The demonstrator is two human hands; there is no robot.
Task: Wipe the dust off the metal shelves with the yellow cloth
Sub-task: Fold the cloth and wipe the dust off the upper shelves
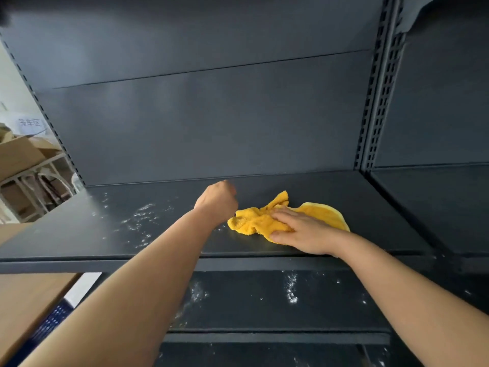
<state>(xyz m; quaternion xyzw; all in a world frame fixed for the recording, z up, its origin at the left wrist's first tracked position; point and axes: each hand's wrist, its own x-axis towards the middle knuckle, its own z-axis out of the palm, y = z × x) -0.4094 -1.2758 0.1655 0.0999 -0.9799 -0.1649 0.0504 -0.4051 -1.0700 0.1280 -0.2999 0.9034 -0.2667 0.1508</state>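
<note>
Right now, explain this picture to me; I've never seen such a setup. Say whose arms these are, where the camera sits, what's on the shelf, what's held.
There is no machine here: one picture, taken by a camera worn on a person's head, looking forward and down along both bare arms. The right hand lies flat on a crumpled yellow cloth, pressing it onto a dark metal shelf. The left hand is curled into a fist just left of the cloth; whether it holds anything does not show. Specks of white dust lie on the shelf's left part, and more on the lower shelf beneath. At far left are cardboard boxes.
</note>
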